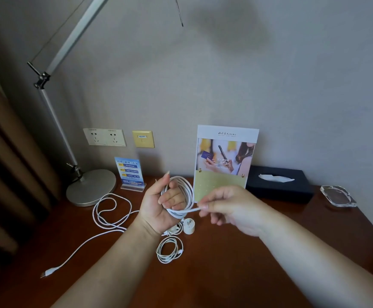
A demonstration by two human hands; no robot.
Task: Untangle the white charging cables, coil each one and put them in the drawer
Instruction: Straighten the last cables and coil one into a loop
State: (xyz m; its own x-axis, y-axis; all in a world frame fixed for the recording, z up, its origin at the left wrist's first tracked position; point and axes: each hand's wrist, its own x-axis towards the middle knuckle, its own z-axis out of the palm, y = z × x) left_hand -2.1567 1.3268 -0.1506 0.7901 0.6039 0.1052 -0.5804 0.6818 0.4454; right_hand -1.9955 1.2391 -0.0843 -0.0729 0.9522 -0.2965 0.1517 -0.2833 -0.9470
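My left hand (159, 205) holds a white cable coil (186, 192) looped round its fingers, raised above the wooden desk (248, 263). My right hand (230, 207) pinches the free end of that cable (195, 210), drawn across the coil. Below the hands lies a small finished coil (169, 250) beside a white plug adapter (189, 226). A loose white cable (107, 210) sprawls in loops at the left, its connector (47, 273) near the desk's front left. No drawer is in view.
A desk lamp's round base (91, 187) stands at the back left with its arm rising overhead. A blue card stand (130, 172), a large leaflet stand (225, 158), a black tissue box (279, 183) and a glass ashtray (338, 195) line the wall.
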